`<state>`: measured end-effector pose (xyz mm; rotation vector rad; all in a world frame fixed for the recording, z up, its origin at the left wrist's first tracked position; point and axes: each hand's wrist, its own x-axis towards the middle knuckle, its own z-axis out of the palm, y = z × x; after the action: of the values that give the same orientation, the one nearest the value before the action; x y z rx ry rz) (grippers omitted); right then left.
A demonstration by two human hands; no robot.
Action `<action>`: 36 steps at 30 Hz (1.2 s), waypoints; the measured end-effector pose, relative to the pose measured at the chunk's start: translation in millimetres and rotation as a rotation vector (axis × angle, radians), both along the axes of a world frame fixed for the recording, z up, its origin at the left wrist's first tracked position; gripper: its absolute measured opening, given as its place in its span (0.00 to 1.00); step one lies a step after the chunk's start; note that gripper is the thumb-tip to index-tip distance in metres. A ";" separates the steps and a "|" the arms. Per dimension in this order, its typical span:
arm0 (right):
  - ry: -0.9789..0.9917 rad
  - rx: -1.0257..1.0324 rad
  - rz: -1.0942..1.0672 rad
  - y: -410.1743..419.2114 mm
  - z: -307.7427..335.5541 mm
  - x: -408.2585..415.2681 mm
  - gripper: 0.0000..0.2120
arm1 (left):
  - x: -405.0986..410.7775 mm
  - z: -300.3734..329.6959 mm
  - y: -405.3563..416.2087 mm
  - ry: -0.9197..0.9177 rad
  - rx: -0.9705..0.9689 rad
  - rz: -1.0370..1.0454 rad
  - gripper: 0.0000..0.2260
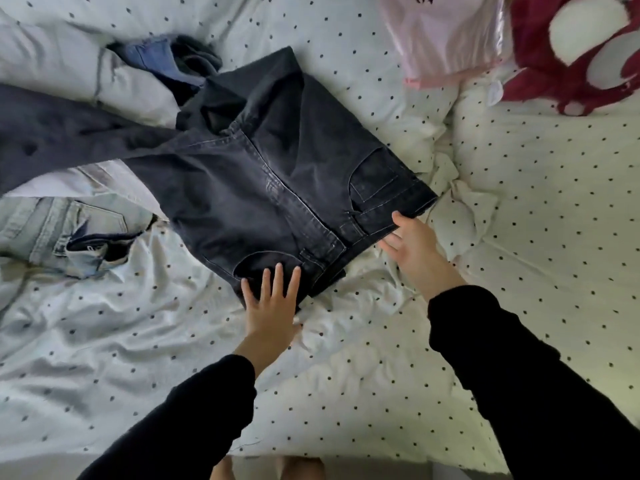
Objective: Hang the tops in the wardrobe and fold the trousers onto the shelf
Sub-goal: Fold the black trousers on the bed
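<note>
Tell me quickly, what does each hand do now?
Left hand: open, straight fingers pressing on the dark jeans.
Right hand: open, fingers at the jeans' waistband edge.

Both arms in black sleeves reach forward, the left hand flat with fingers spread, the right hand open, fingers relaxed.
</note>
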<state>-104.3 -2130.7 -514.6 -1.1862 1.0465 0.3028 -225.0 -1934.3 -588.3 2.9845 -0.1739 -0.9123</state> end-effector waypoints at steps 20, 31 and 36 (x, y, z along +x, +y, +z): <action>-0.343 -0.612 0.400 30.1 210.7 34.9 0.19 | 44.2 217.4 44.5 -0.001 -0.392 0.057 0.07; -0.390 -0.943 0.527 -63.4 255.1 23.8 0.22 | 38.9 266.4 -74.6 0.134 -0.650 -0.185 0.11; -0.298 -0.977 0.520 -174.5 231.2 14.2 0.21 | 34.0 255.0 -181.8 0.180 -0.678 -0.255 0.15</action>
<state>-90.1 -2305.2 -283.4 -2.3118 0.5847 -0.0178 -191.1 -2116.1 -333.3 2.2754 -0.7111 -0.9018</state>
